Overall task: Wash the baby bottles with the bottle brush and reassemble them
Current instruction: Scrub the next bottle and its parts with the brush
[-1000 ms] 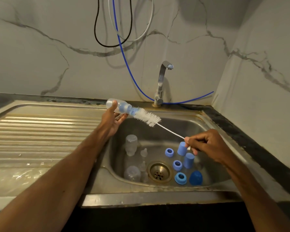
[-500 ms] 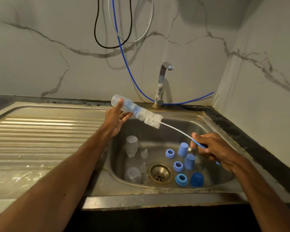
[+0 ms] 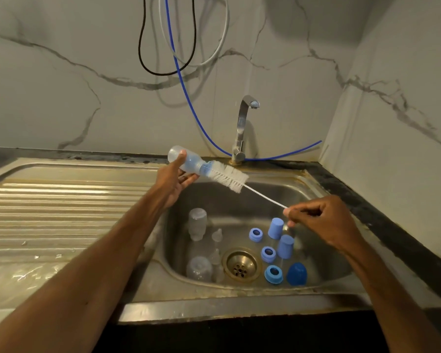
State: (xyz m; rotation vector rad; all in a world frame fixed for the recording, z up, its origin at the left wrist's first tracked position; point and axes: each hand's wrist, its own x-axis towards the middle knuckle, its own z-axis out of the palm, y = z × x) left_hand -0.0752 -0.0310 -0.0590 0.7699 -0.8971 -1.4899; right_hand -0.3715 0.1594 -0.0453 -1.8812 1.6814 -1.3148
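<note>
The left hand [image 3: 175, 182] grips a clear baby bottle [image 3: 186, 161] tilted over the back-left rim of the sink [image 3: 313, 189], its mouth toward the basin. The right hand [image 3: 321, 222] pinches the wire stem of the bottle brush [image 3: 229, 178], whose tip sits inside the bottle's neck while most bristles remain outside. In the basin lie two more clear bottles [image 3: 197, 222], what look like teats, blue rings [image 3: 255, 234] and blue caps [image 3: 275, 227] around the drain [image 3: 241, 264].

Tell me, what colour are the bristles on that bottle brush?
White, on the bottle brush whose tip sits in the bottle; the head view shows it clearly.
</note>
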